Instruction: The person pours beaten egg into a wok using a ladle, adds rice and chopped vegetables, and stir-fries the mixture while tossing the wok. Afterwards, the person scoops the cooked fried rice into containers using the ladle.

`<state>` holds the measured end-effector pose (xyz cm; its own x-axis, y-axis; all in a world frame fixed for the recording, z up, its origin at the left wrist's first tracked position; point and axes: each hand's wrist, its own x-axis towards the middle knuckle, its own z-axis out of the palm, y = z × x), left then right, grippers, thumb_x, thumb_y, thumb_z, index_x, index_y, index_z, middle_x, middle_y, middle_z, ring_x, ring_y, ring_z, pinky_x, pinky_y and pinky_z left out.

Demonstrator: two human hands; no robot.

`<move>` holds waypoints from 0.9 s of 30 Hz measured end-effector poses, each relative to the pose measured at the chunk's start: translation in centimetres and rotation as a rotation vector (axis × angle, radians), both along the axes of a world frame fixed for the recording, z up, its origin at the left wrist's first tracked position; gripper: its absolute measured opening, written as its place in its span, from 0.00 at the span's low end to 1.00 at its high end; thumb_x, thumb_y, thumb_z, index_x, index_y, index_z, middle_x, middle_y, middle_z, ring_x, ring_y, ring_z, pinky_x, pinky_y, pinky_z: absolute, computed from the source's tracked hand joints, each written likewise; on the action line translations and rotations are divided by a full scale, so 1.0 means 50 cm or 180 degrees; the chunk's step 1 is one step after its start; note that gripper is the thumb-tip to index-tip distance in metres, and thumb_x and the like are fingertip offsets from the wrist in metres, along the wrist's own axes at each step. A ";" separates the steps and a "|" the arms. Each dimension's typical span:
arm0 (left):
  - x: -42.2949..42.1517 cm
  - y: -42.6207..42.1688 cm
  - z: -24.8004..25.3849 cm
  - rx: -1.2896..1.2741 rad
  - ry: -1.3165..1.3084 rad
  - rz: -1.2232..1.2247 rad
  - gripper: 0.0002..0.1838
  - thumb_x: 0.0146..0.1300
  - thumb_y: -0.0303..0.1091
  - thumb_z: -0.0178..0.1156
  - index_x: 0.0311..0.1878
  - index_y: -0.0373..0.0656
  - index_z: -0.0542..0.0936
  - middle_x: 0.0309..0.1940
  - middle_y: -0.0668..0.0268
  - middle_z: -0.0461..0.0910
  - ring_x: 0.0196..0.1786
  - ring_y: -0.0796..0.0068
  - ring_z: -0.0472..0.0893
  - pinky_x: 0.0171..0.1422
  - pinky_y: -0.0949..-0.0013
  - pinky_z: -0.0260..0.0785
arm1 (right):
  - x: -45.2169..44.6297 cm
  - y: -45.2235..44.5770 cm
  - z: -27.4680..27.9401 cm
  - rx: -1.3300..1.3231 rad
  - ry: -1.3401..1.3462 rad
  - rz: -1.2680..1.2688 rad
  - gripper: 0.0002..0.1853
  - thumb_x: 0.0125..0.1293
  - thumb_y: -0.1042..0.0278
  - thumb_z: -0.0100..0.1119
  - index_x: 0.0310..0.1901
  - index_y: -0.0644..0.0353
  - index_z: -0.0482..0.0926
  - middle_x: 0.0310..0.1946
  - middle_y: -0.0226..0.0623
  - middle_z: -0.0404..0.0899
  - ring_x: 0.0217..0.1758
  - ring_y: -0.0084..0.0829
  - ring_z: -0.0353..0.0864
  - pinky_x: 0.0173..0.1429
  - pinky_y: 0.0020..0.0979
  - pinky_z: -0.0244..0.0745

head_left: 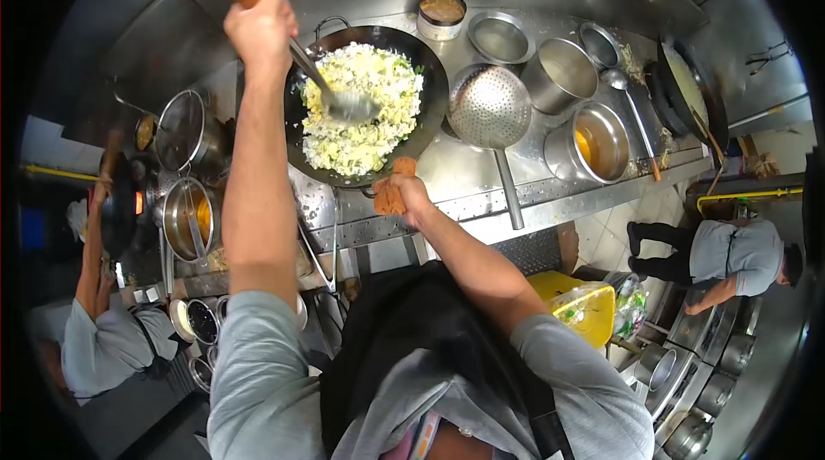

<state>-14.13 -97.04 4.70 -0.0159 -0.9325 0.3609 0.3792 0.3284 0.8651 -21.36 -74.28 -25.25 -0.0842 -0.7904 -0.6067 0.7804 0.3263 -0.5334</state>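
Note:
My left hand (259,30) grips the wooden-handled end of a metal ladle (311,69), whose blurred head rests over the food in the black wok (436,95). White rice mixed with yellow pieces and some green bits (365,146) covers much of the wok's inside. Wrapped round a brown cloth (391,196), my right hand (412,198) is at the wok's near rim handle, which the cloth partly hides. Just right of the wok lies a perforated metal strainer (490,106).
Behind stand a round tin (441,16) and a metal bowl (501,37). Pots (560,75) and a long ladle (638,116) are on the right. Co-workers stand far left (112,344) and far right (737,258). A yellow bin (601,315) is below the counter.

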 end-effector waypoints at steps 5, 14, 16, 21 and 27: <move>-0.015 -0.010 -0.160 -0.0114 -0.0040 0.0139 0.16 0.67 0.31 0.65 0.25 0.45 0.69 0.13 0.72 0.65 0.12 0.80 0.64 0.18 0.70 0.59 | 0.009 -0.018 -0.008 0.0051 -0.0053 -0.0022 0.15 0.65 0.69 0.50 0.44 0.73 0.79 0.40 0.48 0.83 0.41 0.44 0.84 0.46 0.44 0.83; 0.029 -0.017 -0.188 0.0242 0.0228 0.0791 0.14 0.68 0.30 0.62 0.27 0.41 0.69 0.14 0.66 0.69 0.13 0.78 0.68 0.17 0.68 0.64 | -0.016 -0.007 0.006 0.0131 -0.0395 0.0452 0.14 0.64 0.73 0.52 0.48 0.73 0.73 0.42 0.51 0.80 0.40 0.47 0.84 0.46 0.47 0.84; 0.078 -0.045 -0.140 0.0510 0.0064 0.0414 0.14 0.69 0.32 0.61 0.29 0.45 0.68 0.13 0.72 0.63 0.13 0.79 0.63 0.19 0.67 0.63 | -0.018 0.047 0.044 0.0167 -0.0343 0.0133 0.15 0.66 0.72 0.50 0.50 0.72 0.74 0.44 0.49 0.80 0.41 0.45 0.84 0.46 0.48 0.83; 0.224 -0.025 0.075 0.0926 0.0074 -0.0662 0.22 0.70 0.38 0.61 0.21 0.54 0.62 0.12 0.79 0.55 0.13 0.81 0.57 0.20 0.69 0.56 | -0.017 0.179 0.173 -0.0010 -0.0692 0.0105 0.09 0.67 0.71 0.51 0.44 0.68 0.72 0.37 0.47 0.79 0.37 0.42 0.84 0.38 0.46 0.82; 0.141 0.012 -0.103 0.0623 0.0250 0.0297 0.11 0.71 0.35 0.61 0.36 0.49 0.67 0.14 0.75 0.59 0.14 0.78 0.60 0.21 0.66 0.57 | 0.002 0.204 0.086 0.0111 -0.0556 0.0317 0.19 0.63 0.71 0.54 0.54 0.68 0.71 0.44 0.48 0.80 0.45 0.44 0.84 0.49 0.46 0.83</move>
<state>-7.09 -96.43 -0.43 0.0948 -0.9809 0.1698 0.4236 0.1941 0.8848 -21.26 -64.11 -20.94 0.1022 -0.7679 -0.6324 0.8231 0.4223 -0.3798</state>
